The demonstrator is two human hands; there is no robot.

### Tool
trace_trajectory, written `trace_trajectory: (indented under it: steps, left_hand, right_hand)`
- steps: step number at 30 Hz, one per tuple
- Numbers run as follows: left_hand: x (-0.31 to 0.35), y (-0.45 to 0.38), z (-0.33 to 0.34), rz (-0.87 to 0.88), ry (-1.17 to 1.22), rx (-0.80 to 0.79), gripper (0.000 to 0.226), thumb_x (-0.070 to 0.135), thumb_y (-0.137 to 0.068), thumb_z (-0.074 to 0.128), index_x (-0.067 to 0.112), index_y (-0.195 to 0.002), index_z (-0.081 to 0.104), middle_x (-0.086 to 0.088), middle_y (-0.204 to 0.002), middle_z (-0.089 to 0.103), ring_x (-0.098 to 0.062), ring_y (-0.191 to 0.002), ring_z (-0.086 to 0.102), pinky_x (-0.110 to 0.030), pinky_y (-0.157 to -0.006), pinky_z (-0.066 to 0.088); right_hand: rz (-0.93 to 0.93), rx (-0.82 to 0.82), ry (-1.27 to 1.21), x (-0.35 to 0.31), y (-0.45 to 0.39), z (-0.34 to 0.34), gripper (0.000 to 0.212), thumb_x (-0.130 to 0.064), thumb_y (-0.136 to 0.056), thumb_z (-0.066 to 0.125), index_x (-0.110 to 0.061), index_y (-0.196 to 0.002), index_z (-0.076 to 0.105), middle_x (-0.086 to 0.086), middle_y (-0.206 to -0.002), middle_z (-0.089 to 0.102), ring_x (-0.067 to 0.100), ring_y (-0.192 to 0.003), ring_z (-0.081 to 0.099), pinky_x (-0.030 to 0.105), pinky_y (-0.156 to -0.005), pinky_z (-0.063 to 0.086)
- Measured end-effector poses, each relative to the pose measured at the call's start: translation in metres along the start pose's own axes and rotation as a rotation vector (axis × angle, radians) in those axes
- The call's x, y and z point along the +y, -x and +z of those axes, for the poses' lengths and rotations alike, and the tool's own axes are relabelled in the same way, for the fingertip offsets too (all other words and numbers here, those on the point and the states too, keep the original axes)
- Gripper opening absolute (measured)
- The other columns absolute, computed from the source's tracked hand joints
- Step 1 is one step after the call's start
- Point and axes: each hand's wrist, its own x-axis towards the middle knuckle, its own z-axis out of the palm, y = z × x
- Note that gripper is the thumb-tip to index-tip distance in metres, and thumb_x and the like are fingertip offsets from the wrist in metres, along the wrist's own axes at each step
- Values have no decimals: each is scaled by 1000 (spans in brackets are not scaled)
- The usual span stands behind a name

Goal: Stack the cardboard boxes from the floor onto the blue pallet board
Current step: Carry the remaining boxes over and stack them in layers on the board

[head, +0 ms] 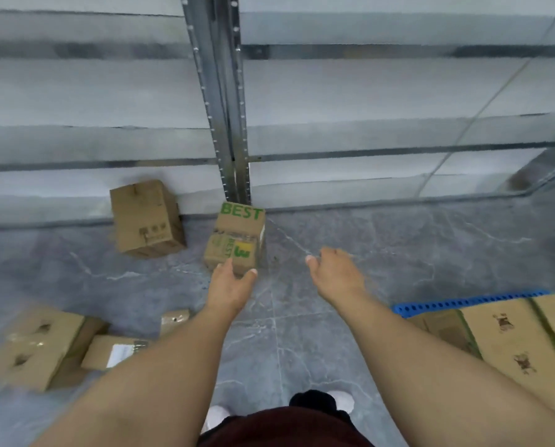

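The left hand point(229, 282) reaches forward with fingers spread and thumb out, open wide at the near bottom edge of the BEST box point(237, 240). Whether it already touches the cardboard cannot be told; nothing is gripped. The right hand point(332, 269) stretches out at about 3 o'clock of that box, clear of it, its fingers loosely bent and holding nothing. Judging by both arms, the pair is closing in on this box from either side, so the step in hand is most likely the pickup.

The BEST box stands on the floor point(398, 253) at the foot of a metal rack post point(227, 124). At 10 o'clock of it a plain box point(147, 217) leans tilted against the base of the rack. At 7 o'clock of the left hand, near the person's left side, lie a large box point(34, 346), a flat labelled box point(115, 351) touching it, and a small box point(174, 319) just beyond.

At 4 o'clock of the right hand, the blue pallet board point(463, 303) shows only a strip of its edge; stacked boxes point(511, 337) already cover it.

So the task looks partly done: several boxes are on the pallet, and at least five remain on the floor.
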Motion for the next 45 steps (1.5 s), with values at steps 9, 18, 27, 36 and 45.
trace_trajectory:
  steps: [9,18,27,36,45]
  left_hand:
    - [-105,17,-106,-188,84,136,70,36,-91,54,8,-147,22,-11,-156,13,-21,-145,6,-33,-114,14]
    - [-187,56,-166,-436,261,393,56,15,-85,58,11,-138,39,-15,-144,34,-29,-131,37,-34,-105,33]
    - [-214,65,-203,-613,393,601,64,12,-86,57,10,-144,30,-12,-150,31,-27,-136,32,-40,-110,31]
    - [-231,55,-239,-668,478,827,75,24,-90,53,20,-149,7,-9,-149,30,-27,-133,34,-36,-102,34]
    - [-306,23,-296,-765,496,781,80,31,-91,54,14,-150,3,-7,-155,18,-25,-141,21,-38,-111,24]
  right_hand:
    - [-265,-58,168,-131,34,65,48,-43,-97,36,-6,-125,47,16,-126,48,33,-116,48,40,-91,42]
    - [-559,-205,364,-238,53,131,38,-34,-94,44,-11,-124,46,11,-128,46,30,-117,47,36,-86,43]
    - [-834,-336,441,-319,48,169,41,-31,-95,41,-8,-129,42,12,-132,43,30,-117,47,40,-89,42]
    - [-1041,-359,461,-391,47,198,49,-44,-96,36,-9,-128,45,15,-128,46,33,-118,46,42,-90,41]
    - [-1041,-442,516,-478,54,266,49,-46,-97,31,-7,-124,46,14,-124,47,33,-115,48,42,-87,41]
